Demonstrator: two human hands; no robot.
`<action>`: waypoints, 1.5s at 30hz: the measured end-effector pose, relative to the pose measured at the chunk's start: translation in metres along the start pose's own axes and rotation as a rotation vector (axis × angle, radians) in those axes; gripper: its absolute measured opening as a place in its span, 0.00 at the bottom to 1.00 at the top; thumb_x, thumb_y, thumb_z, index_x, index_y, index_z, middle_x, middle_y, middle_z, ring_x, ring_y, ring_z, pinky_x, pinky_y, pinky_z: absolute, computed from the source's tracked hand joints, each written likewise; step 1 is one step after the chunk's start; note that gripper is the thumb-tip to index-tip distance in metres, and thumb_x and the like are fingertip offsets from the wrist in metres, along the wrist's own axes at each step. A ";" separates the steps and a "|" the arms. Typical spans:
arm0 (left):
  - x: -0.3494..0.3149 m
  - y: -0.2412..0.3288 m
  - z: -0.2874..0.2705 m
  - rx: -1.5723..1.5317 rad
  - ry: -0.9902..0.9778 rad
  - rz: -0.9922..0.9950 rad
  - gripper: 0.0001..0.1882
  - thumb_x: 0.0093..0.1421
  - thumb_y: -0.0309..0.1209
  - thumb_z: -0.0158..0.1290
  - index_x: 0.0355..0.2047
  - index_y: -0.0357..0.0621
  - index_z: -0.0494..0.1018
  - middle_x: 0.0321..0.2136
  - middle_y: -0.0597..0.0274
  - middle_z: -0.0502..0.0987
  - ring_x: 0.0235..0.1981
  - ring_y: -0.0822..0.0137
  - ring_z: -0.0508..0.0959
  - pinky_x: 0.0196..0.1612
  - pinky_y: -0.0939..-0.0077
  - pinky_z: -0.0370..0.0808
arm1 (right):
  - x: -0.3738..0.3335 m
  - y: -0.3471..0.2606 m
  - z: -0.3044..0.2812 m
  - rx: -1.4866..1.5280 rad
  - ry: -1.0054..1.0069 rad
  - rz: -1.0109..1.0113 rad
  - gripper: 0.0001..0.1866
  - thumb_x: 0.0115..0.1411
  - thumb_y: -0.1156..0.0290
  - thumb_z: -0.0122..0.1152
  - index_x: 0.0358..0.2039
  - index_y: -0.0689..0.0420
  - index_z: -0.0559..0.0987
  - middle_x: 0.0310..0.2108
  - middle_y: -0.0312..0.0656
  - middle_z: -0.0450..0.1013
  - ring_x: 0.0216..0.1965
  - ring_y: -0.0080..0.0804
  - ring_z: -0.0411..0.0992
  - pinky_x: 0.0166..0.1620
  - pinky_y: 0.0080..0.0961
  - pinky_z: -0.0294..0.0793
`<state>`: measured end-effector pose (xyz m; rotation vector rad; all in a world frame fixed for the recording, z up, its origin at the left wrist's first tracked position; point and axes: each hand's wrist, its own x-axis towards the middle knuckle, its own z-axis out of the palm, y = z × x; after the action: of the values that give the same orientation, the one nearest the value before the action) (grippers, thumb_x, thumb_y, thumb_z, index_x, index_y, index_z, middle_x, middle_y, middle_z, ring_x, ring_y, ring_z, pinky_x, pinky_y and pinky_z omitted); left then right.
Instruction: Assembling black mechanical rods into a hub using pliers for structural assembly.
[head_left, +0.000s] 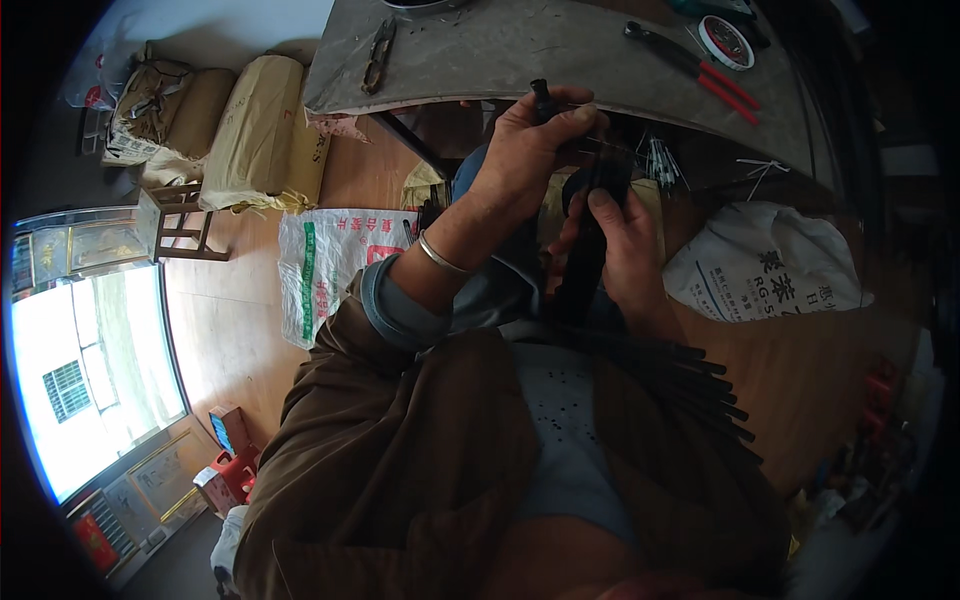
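Observation:
My left hand (pixel 537 140), with a metal bangle on its wrist, is closed around a short black tool (pixel 542 100) whose knobbed end sticks up past the fingers. The tool's other end is hidden, so its kind is unclear. A thin wire-like line shows near those fingertips. Lower and to the right, my right hand (pixel 625 245) is closed on a long, dark, flat piece (pixel 582 265) that stands roughly upright over my lap. Its thumb presses on the face of the piece. Several black strips (pixel 700 385) fan out under my right forearm, against my jacket.
Ahead stands a grey worktable (pixel 480 45) with dark snips (pixel 378 55), red-handled pliers (pixel 700 72) and a round tin (pixel 726 42). A white woven sack (pixel 765 265) lies right; a printed sack (pixel 340 260), wooden stool (pixel 182 220) and wrapped rolls (pixel 255 130) are left.

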<state>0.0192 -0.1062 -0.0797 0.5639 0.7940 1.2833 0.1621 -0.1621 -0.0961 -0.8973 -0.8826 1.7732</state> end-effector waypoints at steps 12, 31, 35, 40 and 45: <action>0.000 0.000 -0.002 0.010 -0.061 0.036 0.05 0.62 0.26 0.51 0.39 0.42 0.73 0.37 0.55 0.79 0.36 0.67 0.79 0.39 0.72 0.78 | 0.001 0.000 0.001 -0.011 0.011 0.016 0.12 0.65 0.64 0.51 0.39 0.62 0.71 0.30 0.40 0.70 0.25 0.25 0.72 0.28 0.26 0.79; 0.004 0.000 -0.002 0.027 -0.068 0.021 0.03 0.59 0.26 0.56 0.33 0.42 0.73 0.30 0.63 0.77 0.33 0.68 0.79 0.38 0.70 0.80 | -0.001 -0.005 0.004 -0.056 0.009 0.021 0.12 0.66 0.64 0.50 0.39 0.62 0.71 0.31 0.39 0.70 0.27 0.24 0.72 0.29 0.27 0.80; 0.005 0.001 -0.003 0.049 -0.065 0.019 0.02 0.59 0.26 0.56 0.32 0.43 0.74 0.30 0.64 0.77 0.32 0.69 0.79 0.37 0.70 0.80 | 0.001 -0.002 0.005 -0.039 0.020 0.020 0.12 0.66 0.65 0.50 0.39 0.62 0.71 0.31 0.39 0.70 0.26 0.24 0.72 0.29 0.27 0.80; 0.005 0.006 -0.004 0.099 -0.089 0.032 0.03 0.57 0.25 0.57 0.31 0.43 0.74 0.28 0.64 0.78 0.31 0.70 0.79 0.35 0.72 0.79 | 0.001 -0.003 0.006 -0.044 0.019 0.014 0.11 0.66 0.66 0.50 0.38 0.62 0.71 0.31 0.39 0.70 0.26 0.23 0.71 0.28 0.27 0.80; 0.006 0.012 -0.004 0.215 -0.068 0.052 0.06 0.55 0.23 0.59 0.33 0.40 0.73 0.28 0.58 0.79 0.29 0.67 0.80 0.34 0.75 0.79 | 0.003 -0.001 0.007 -0.219 0.060 -0.034 0.09 0.65 0.69 0.51 0.39 0.62 0.72 0.29 0.39 0.72 0.26 0.23 0.72 0.30 0.22 0.76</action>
<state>0.0086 -0.0982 -0.0742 0.8012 0.8705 1.2275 0.1557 -0.1604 -0.0926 -1.0642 -1.0612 1.6333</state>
